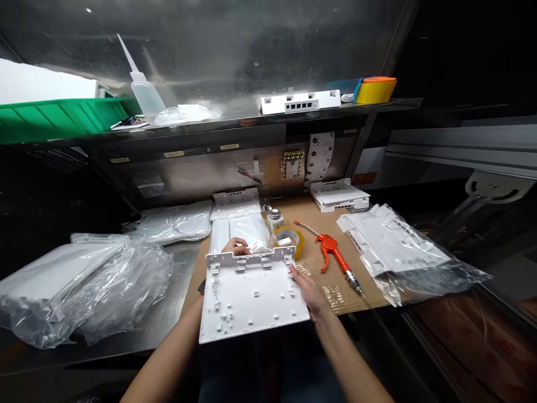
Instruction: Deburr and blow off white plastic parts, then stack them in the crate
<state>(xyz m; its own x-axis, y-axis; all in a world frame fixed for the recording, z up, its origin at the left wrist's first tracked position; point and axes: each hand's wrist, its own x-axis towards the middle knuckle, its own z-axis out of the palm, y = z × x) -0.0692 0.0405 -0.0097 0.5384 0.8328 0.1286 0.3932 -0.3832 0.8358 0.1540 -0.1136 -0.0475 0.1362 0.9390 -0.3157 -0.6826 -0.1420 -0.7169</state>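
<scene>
A white plastic housing panel (251,296) with small clips and posts is tilted up in front of me. My right hand (308,291) grips its right edge, with the thumb on the near face. Behind the panel's top edge my left hand (236,246) shows only its curled fingers; the panel hides the rest. Crumpled white material (258,246) lies at those fingertips, and whether they pinch it is unclear. Just beyond are white bagged sheets (239,228), a roll of yellow tape (298,240) and a small bottle with a metal top (275,218).
An orange air blow gun (331,246) with a hose lies on the cardboard (312,215). Bagged white panels (390,238) sit at right, more plastic-wrapped ones (84,280) at left. Above, a shelf (235,120) holds a green bin (54,118), a squeeze bottle (146,95) and a white housing (302,102).
</scene>
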